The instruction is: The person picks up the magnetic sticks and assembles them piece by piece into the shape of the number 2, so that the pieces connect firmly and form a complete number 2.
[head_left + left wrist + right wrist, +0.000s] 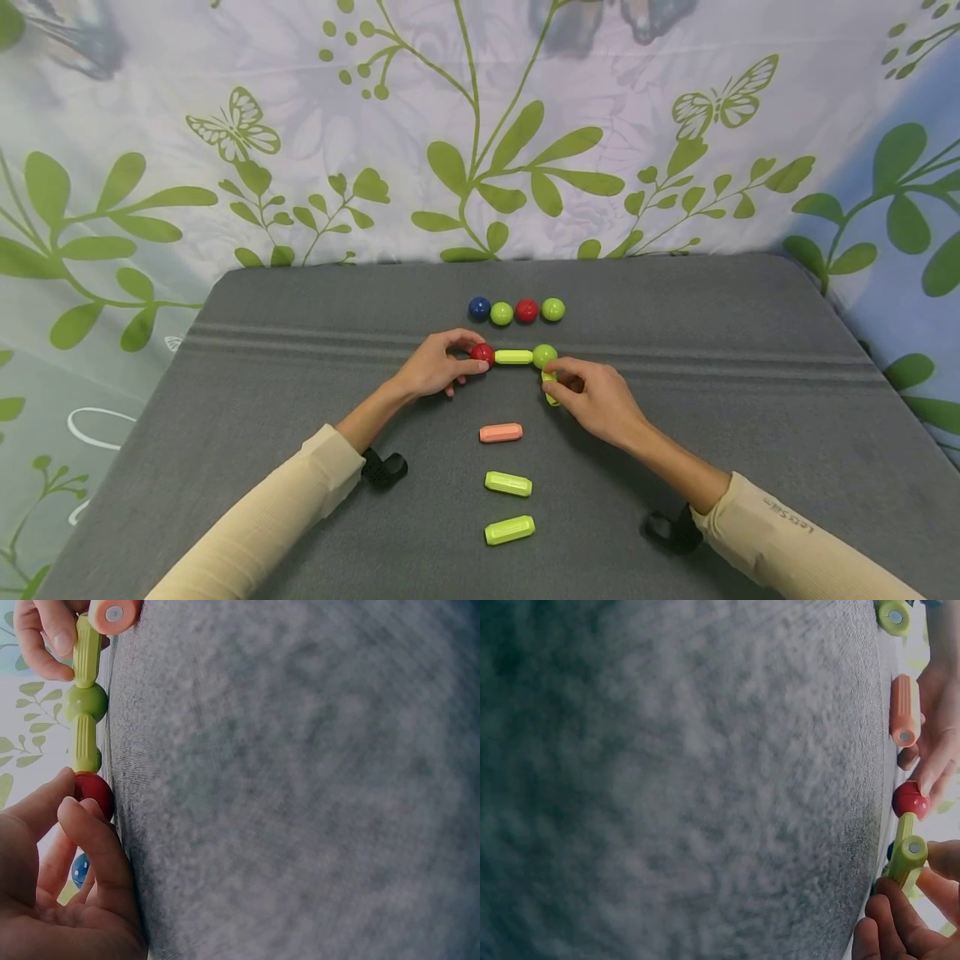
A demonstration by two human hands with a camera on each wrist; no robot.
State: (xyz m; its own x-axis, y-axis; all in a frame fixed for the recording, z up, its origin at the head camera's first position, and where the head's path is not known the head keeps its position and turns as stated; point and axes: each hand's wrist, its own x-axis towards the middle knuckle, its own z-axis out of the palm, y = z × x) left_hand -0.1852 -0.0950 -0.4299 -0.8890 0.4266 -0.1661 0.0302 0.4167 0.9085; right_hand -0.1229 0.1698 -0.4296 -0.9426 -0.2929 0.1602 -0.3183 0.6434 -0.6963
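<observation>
My left hand pinches a red ball between thumb and fingers. From that ball a yellow-green magnetic rod runs right to a green ball. A second yellow-green rod meets the green ball and points toward me; my right hand pinches it, covering part of it. In the left wrist view the green ball sits between both rods, touching them. The right wrist view shows the round metal tip of the held rod.
Behind the joined pieces is a row of loose balls: blue, green, red and green. Nearer me lie an orange rod and two yellow-green rods. A patterned cloth hangs behind the grey table.
</observation>
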